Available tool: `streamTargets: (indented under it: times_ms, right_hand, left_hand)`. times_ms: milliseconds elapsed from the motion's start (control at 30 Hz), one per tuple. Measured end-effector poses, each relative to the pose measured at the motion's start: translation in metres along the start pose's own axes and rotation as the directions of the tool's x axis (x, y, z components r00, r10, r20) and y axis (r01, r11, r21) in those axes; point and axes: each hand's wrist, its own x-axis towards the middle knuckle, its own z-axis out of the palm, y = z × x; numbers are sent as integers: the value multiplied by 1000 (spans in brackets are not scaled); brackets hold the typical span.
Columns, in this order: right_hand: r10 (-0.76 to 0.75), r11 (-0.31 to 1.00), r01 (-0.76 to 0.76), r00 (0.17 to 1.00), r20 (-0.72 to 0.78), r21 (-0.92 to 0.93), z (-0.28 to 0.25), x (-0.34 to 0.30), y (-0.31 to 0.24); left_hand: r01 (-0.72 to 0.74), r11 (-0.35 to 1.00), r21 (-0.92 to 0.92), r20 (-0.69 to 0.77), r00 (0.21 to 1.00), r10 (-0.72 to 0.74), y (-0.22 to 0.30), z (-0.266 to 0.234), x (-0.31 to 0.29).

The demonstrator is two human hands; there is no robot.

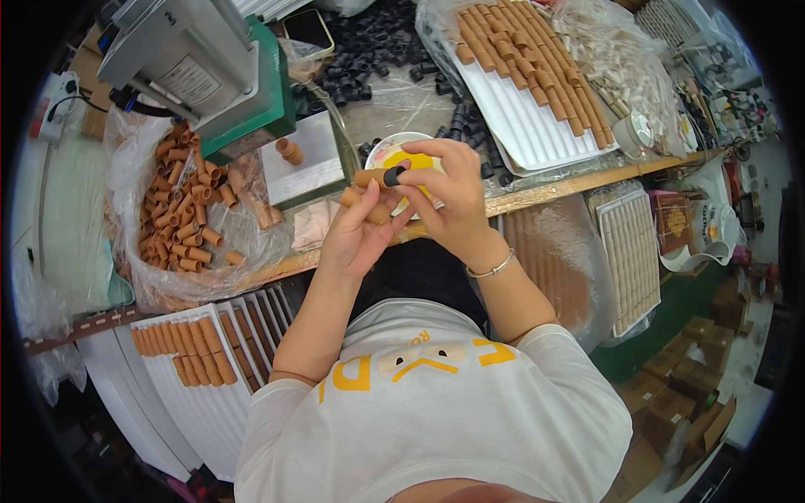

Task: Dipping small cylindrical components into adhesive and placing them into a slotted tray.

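In front of my chest, both hands meet over the bench edge. My left hand (362, 230) is closed round brown tubes: one short tube (366, 210) lies across the palm, and another brown tube (366, 178) sits just above it. At that upper tube's right end is a black collar (392, 175), pinched by the fingertips of my right hand (454, 197). Whether the collar is fully seated on the tube I cannot tell. Behind my fingers stands a white bowl (401, 138) with something yellow in it, partly hidden by the right hand.
A green and grey press (260, 117) stands left, a brown piece (289, 152) on its metal base (310, 168). Loose brown tubes (180, 210) fill a plastic-lined tub. Black collars (369, 63) lie scattered behind. A white ridged tray (537, 126) of tubes is at right; more trays (193, 411) stand lower left.
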Motion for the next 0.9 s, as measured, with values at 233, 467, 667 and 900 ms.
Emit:
streamTargets:
  times_ms: [233,467,667,900]
  right_hand:
    - [18,999,-17,999,34,-37,-22,10,14]
    - [656,399,-595,717,-237,-698,-83,45,185]
    - [628,264,-502,737,-248,-824,-71,39,217]
    - [632,754,-631,773,-60,-181,-51,17,89]
  left_hand:
    - [79,984,-159,-45,995,-87,-9,9,8]
    - [-143,989,-32,-101,985,139,15,-22,4]
    - [-267,912,311,-85,948,307,22,-7,-5]
    - [-408,750,520,-97,844,527,35,-8,-4]
